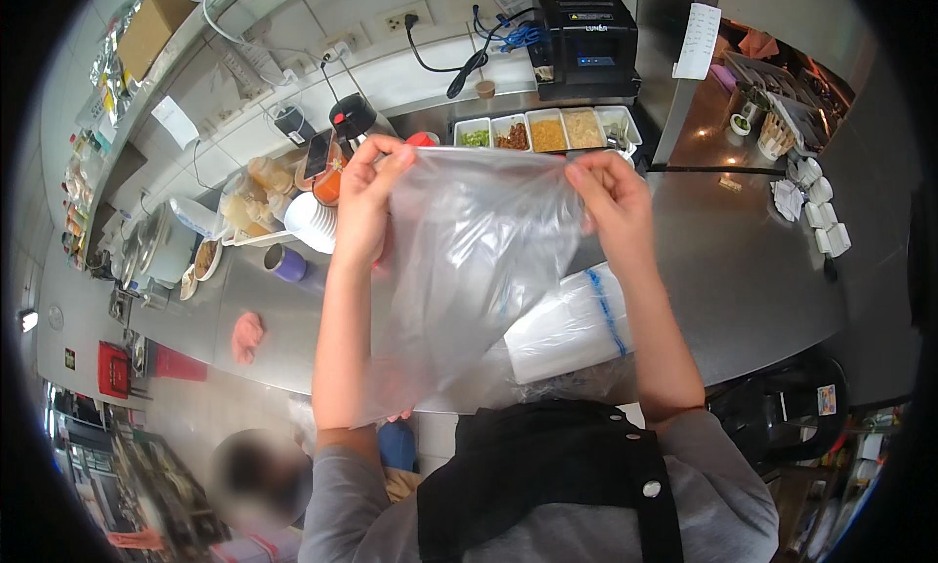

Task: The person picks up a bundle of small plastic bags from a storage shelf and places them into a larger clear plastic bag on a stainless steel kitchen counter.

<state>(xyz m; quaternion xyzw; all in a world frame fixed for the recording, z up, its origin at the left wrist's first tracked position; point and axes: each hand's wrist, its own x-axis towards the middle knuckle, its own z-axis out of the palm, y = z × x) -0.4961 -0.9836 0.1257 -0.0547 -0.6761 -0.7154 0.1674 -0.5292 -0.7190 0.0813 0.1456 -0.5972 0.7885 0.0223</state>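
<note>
A clear plastic bag point(469, 262) hangs between my two hands above the steel counter. My left hand point(374, 178) pinches one upper corner, and my right hand point(612, 196) pinches the other, so the top edge is stretched nearly straight. Lower down, the bag falls loose and crumpled. Behind it, partly covered, a stack of white plastic bags point(560, 328) with a blue stripe lies on the counter near its front edge.
Trays of chopped toppings point(546, 132) line the back beside a black printer point(586, 46). White bowls point(311, 222), a purple tumbler point(284, 262) and a pink cloth point(248, 337) are at left. Small white containers point(824, 211) stand at right. Another person point(260, 479) is at lower left.
</note>
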